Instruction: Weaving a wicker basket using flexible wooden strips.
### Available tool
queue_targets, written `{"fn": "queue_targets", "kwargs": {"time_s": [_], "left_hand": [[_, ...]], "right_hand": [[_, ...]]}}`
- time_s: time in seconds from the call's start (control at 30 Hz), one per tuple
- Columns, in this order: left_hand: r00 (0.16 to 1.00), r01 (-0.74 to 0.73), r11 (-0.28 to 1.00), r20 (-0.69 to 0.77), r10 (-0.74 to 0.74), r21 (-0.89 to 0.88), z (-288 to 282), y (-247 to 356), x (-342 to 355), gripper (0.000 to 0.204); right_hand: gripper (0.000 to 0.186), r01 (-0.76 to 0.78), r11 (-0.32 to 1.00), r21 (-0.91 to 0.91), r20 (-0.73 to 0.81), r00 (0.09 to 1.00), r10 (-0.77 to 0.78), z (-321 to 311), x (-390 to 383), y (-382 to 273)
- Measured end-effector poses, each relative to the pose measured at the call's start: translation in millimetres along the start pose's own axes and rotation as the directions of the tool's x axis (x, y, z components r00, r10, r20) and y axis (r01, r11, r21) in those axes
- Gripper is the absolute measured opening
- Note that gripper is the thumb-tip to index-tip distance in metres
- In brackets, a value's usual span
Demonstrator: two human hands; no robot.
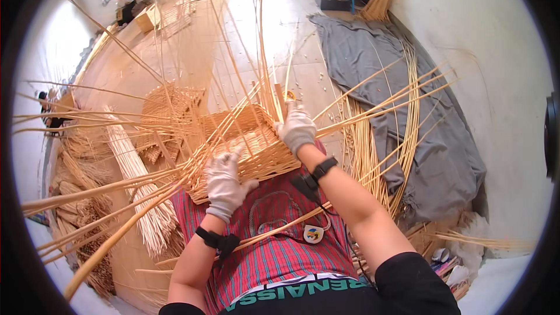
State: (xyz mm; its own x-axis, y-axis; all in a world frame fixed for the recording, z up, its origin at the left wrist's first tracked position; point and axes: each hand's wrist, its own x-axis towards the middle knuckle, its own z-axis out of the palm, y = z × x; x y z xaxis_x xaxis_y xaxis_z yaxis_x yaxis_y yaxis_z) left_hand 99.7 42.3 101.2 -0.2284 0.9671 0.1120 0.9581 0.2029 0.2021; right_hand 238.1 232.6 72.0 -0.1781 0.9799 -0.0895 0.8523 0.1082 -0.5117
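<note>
Head view: basket point(269, 160) lies lengthwise left-right; left hand point(224, 182) spread nearside, right hand point(297, 126) at right end, grip unclear.

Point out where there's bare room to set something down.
Beyond the basket, tiled floor shows bare patches between brown board and grey cloth. The cloth's lower right part is bare too. Crowded: left of the basket, splayed rods over a pale bundle; right, a rod pile.
</note>
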Motion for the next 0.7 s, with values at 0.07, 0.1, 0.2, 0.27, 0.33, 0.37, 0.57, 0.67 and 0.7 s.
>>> {"fn": "queue_targets", "kwargs": {"time_s": [0.07,0.1,0.2,0.27,0.33,0.37,0.57,0.67,0.7], "left_hand": [[0.999,-0.012,0.991,0.036,0.017,-0.132,22,-22,-15,0.11],[0.999,0.018,0.993,-0.034,-0.022,-0.117,31,-26,-19,0.112],[0.995,0.096,0.994,-0.015,-0.097,-0.05,34,-14,-9,0.101],[0.947,0.112,0.992,0.295,-0.125,0.059,46,-19,9,0.081],[0.991,0.13,0.938,0.004,-0.136,-0.321,100,-59,-2,0.07],[0.991,-0.027,0.999,-0.131,0.033,0.043,91,-51,-2,0.073],[0.997,-0.043,0.993,0.072,0.035,0.112,75,-52,2,0.073],[0.998,-0.014,0.987,0.067,0.003,0.16,69,-48,1,0.066],[0.993,0.044,0.993,0.103,-0.055,0.113,63,-43,6,0.055]], "right_hand": [[0.048,0.507,0.861,-0.036,-0.674,0.624,-0.396,-1,-35,-17],[0.047,0.679,0.734,0.035,-0.628,0.586,-0.512,1,-51,-29],[0.043,0.659,0.665,0.35,-0.219,0.748,-0.627,43,-64,-53],[0.034,0.631,0.725,0.276,-0.113,0.77,-0.627,79,-45,-68],[0.027,0.615,0.754,0.23,0.026,0.77,-0.637,98,-47,-90],[0.022,0.438,0.816,0.377,0.141,0.844,-0.518,97,-38,-95],[0.031,-0.083,0.698,0.712,0.353,0.901,-0.253,112,-35,-107],[0.031,-0.097,0.781,0.617,0.297,0.948,-0.117,116,-33,-111],[0.032,-0.129,0.724,0.677,0.274,0.958,-0.085,117,-31,-113]]}}
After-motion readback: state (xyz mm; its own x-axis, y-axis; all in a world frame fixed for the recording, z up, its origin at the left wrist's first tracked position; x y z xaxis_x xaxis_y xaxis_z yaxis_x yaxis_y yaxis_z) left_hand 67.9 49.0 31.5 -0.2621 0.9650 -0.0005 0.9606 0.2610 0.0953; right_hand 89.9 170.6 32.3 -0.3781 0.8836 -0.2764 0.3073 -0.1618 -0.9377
